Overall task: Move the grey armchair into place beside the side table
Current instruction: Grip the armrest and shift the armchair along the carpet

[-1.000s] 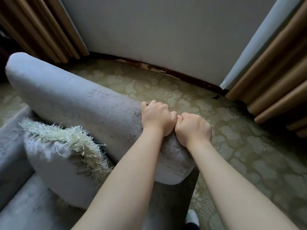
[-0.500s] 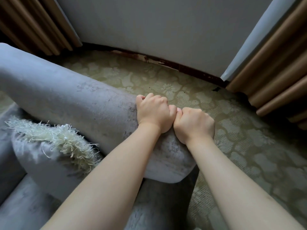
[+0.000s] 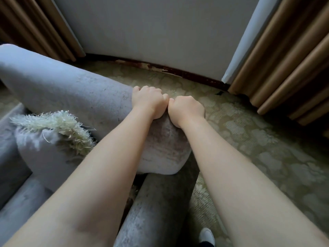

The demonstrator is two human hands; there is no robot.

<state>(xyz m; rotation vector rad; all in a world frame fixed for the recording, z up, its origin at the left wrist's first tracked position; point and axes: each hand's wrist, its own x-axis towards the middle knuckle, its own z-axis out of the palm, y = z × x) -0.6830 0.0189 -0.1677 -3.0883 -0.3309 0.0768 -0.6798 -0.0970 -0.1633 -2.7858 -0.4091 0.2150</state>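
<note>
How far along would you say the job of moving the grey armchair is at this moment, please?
Done: both hands have a hold, the left hand and right hand closed side by side over the grey armchair at its padded top edge. In hand: shifting it across the patterned carpet. Left: setting it down; no side table is in view, so remaining distance cannot be judged.

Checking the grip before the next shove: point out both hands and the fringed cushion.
left hands [image 3: 148, 102]: head view, knuckles.
right hands [image 3: 187, 109]: head view, back of fist.
fringed cushion [image 3: 53, 122]: head view, shaggy top edge.
</note>
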